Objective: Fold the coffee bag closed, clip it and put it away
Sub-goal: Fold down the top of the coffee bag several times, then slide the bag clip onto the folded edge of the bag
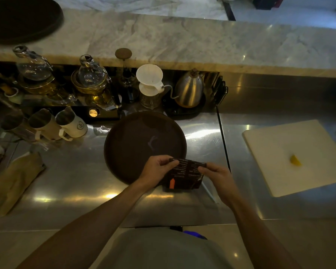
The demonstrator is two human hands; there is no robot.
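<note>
The bag (184,176) stands upright on the bench (76,171) at the tray's (136,140) near edge, left hand (159,167) and right hand (215,176) pinching its top corners, fingers closed on it, seemingly to roll the top down.

both hands, left hand (158,167) & right hand (214,176), pinch coffee bag (184,175) top at near edge of round tray (132,144).

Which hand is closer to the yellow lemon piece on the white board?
Right. The right hand holds the coffee bag on the side toward the lemon piece; the left hand grips the bag's far side.
</note>
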